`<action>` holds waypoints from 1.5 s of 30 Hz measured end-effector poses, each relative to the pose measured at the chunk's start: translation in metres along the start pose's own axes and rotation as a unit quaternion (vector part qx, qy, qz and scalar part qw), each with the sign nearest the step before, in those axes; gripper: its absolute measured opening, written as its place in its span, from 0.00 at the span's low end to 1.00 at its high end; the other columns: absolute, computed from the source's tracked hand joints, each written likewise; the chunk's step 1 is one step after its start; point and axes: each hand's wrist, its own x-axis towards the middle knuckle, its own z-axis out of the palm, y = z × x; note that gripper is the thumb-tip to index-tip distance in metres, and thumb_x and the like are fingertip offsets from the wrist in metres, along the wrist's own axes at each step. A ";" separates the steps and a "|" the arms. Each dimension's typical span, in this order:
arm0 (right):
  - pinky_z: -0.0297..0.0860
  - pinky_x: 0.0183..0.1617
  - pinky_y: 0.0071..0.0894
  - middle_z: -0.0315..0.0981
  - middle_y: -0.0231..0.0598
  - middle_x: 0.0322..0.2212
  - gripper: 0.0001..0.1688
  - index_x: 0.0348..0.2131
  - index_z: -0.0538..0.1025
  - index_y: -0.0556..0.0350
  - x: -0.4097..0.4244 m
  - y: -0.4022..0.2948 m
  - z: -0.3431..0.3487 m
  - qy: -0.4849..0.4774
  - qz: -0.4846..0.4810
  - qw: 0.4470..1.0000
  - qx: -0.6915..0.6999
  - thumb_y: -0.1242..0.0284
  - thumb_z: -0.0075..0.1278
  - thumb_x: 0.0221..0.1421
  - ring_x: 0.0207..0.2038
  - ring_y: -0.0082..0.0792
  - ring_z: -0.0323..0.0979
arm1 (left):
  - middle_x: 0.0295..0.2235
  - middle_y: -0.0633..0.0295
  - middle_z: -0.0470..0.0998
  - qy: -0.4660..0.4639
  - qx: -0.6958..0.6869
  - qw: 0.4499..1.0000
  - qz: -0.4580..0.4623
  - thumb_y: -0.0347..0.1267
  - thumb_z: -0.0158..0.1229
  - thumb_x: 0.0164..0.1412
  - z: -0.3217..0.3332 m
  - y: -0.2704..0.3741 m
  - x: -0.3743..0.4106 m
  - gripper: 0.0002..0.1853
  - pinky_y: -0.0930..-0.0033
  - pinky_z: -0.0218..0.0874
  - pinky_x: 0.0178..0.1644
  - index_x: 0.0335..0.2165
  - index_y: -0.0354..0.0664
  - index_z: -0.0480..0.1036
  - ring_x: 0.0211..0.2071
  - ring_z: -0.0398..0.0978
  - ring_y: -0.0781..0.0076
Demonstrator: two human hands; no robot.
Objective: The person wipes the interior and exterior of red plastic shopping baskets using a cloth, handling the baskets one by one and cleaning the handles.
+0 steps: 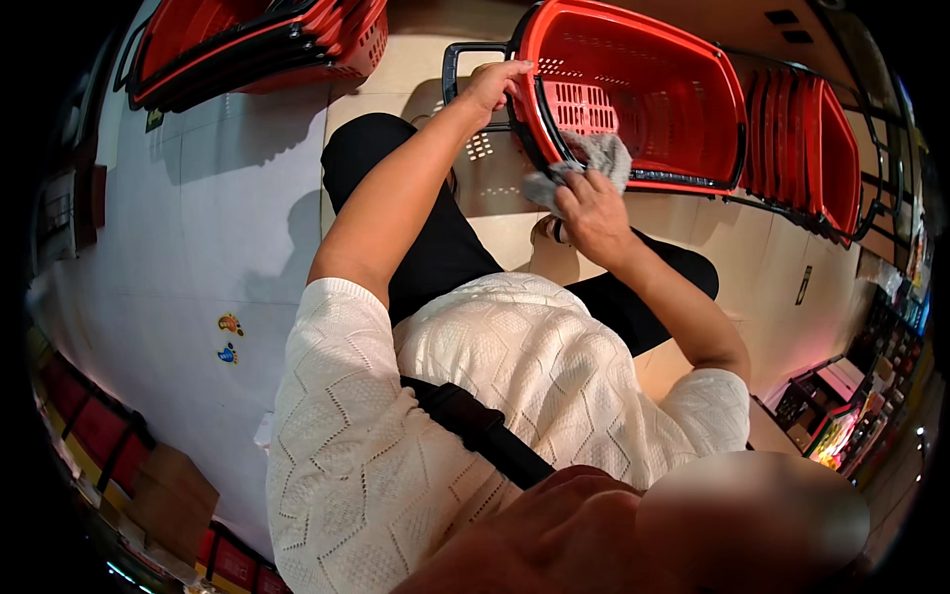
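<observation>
In front of my knees is a red plastic shopping basket with a black-trimmed rim and slotted walls, its open side facing me. My left hand grips the basket's left rim, next to a black handle that sticks out on that side. A grey cloth is bunched in my right hand, draped over the near left corner of the rim. Part of the cloth reaches inside the basket. The fingertips of my right hand are partly hidden in its folds.
Nested red baskets stand at the upper left. More red baskets are stacked in a black metal frame on the right. Footprint stickers mark the tiled floor. A cardboard box sits at the lower left; shelved goods line the right.
</observation>
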 end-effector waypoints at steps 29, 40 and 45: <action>0.64 0.46 0.47 0.66 0.51 0.53 0.39 0.58 0.61 0.65 0.058 -0.031 0.062 0.032 0.234 0.972 0.007 0.83 0.48 0.45 0.43 0.54 0.68 | 0.18 0.55 0.77 0.001 -0.055 0.998 0.024 0.44 0.64 0.49 -0.003 -0.028 0.019 0.17 0.73 0.50 0.13 0.27 0.41 0.78 0.09 0.60 0.78; 0.62 0.52 0.45 0.62 0.49 0.58 0.40 0.60 0.58 0.66 0.084 -0.025 0.062 0.028 0.259 0.965 -0.040 0.81 0.50 0.47 0.52 0.50 0.66 | 0.17 0.62 0.72 0.012 -0.017 0.998 0.057 0.38 0.66 0.49 0.011 -0.029 0.035 0.12 0.72 0.54 0.13 0.24 0.41 0.76 0.10 0.61 0.75; 0.64 0.48 0.45 0.64 0.49 0.56 0.39 0.59 0.59 0.66 0.086 -0.026 0.061 0.008 0.215 0.977 0.001 0.81 0.49 0.47 0.48 0.50 0.68 | 0.15 0.63 0.71 0.036 -0.026 0.997 0.062 0.37 0.66 0.48 -0.011 -0.041 0.028 0.12 0.68 0.58 0.12 0.22 0.39 0.75 0.11 0.64 0.75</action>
